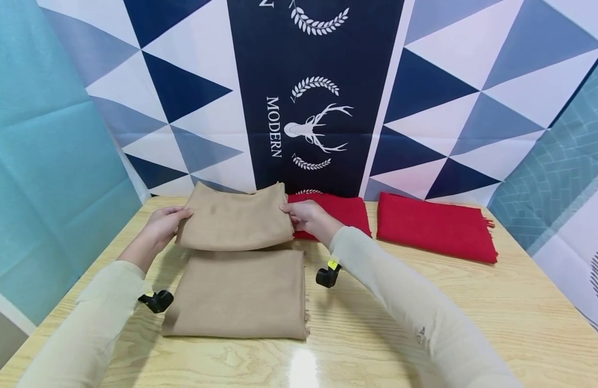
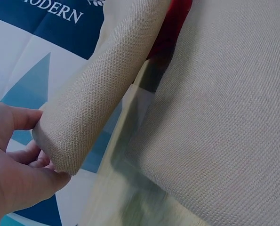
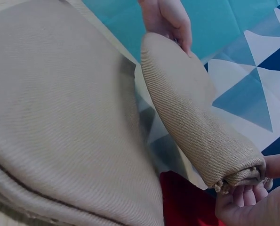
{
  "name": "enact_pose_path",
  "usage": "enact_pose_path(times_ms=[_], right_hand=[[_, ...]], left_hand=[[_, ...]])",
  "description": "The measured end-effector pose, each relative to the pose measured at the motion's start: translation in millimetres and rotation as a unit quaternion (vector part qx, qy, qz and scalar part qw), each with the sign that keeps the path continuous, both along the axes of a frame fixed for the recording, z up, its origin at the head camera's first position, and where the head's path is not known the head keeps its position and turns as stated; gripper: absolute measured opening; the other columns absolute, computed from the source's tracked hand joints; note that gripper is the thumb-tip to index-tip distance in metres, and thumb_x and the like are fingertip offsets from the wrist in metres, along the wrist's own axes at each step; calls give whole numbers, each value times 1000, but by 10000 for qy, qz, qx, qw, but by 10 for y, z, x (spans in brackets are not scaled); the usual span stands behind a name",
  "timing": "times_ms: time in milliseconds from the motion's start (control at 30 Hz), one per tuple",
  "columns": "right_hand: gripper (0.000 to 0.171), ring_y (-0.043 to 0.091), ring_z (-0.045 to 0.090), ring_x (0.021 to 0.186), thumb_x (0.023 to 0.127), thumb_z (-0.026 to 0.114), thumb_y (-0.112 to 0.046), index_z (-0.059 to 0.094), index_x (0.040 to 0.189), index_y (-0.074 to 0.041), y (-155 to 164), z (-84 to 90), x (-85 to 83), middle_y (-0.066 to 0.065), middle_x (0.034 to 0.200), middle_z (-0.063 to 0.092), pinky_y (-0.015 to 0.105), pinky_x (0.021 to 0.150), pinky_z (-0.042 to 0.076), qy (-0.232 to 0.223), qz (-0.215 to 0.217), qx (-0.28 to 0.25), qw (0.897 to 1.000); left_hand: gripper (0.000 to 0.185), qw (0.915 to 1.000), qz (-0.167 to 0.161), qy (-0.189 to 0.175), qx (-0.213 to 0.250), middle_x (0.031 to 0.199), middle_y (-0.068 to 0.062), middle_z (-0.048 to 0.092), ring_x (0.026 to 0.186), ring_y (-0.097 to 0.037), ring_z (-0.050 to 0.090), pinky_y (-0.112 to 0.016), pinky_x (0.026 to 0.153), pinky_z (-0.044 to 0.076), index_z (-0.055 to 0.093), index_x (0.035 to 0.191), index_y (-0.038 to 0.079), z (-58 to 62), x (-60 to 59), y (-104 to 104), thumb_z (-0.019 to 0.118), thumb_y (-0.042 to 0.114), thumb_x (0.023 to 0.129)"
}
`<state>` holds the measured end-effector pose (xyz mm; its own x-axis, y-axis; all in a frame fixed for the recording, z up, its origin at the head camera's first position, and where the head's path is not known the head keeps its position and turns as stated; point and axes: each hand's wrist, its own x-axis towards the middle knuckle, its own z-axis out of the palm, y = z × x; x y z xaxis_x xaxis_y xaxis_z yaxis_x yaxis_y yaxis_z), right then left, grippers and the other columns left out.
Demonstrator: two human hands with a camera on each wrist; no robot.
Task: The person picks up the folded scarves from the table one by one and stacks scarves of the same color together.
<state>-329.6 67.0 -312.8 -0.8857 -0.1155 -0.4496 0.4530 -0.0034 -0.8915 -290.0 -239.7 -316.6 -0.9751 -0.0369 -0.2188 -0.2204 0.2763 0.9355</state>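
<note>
Folded tan cloth (image 1: 235, 222) held up between both hands, clear of the table (image 1: 425, 302) — far of a second tan cloth (image 1: 238, 293) lying flat at the near centre. Left hand (image 1: 164, 225) pinching the left end, thumb on top and fingers below, plain in the left wrist view (image 2: 17, 160). Right hand (image 1: 306, 215) gripping the right end, fingers curled under the fringed corner (image 3: 245, 200). Both hands therefore closed on the same piece, one at each short end.

Soft, light woven stuff by the look of it — sagging a little in the middle, bending into a rounded roll where lifted (image 3: 196, 122). Likely not slippery, given the coarse twill weave, and not fragile. Liable though to unfold or slump if held at one end only. Best taken at the two ends or along the folded edge, layers pinched together, so the fold stays.

Just behind the right hand, a folded red cloth (image 1: 342, 210); another red cloth (image 1: 435, 226) farther right, well apart. Patterned backdrop (image 1: 308, 108) with a deer emblem at the far side.
</note>
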Motion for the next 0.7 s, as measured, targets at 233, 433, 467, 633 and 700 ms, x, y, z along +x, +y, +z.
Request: enact_pose_path(times_ms=[233, 433, 467, 633, 700], right_hand=[[33, 7, 55, 64, 94, 59, -11, 57, 126, 0, 54, -5, 50, 4, 92, 61, 35, 90, 53, 31, 55, 21, 10000], [18, 4, 47, 52, 94, 59, -10, 59, 110, -2, 87, 2, 88, -3, 66, 54, 25, 64, 49, 89, 92, -6, 9999], [16, 4, 46, 51, 94, 59, -10, 60, 108, -3, 89, 0, 92, -4, 64, 54, 25, 63, 49, 88, 90, -19, 9999], [16, 3, 45, 50, 94, 58, -9, 59, 108, -3, 93, -17, 107, -4, 63, 54, 24, 64, 49, 55, 79, -65, 9999], [13, 3, 43, 50, 94, 58, -9, 60, 106, -3, 97, -30, 109, -4, 62, 53, 24, 64, 48, 54, 99, -100, 9999]], left_hand=[[14, 9998, -64, 54, 160, 88, 17, 50, 76, 5, 52, -15, 72, 47, 52, 105, 13, 18, 23, 33, 50, 25, 98], [15, 9998, -106, 58, 141, 88, 17, 50, 77, 5, 51, -15, 73, 47, 51, 107, 13, 25, 41, 49, 50, 26, 99], [15, 9998, -120, 58, 142, 88, 17, 50, 77, 5, 52, -15, 73, 47, 51, 107, 13, 22, 42, 50, 50, 26, 99], [16, 9997, -169, 86, 131, 88, 18, 51, 78, 5, 52, -15, 73, 47, 51, 108, 13, -5, 38, 47, 50, 26, 99], [15, 9997, -172, 105, 128, 88, 18, 51, 78, 5, 52, -15, 73, 47, 52, 108, 14, -10, 37, 47, 50, 25, 99]])
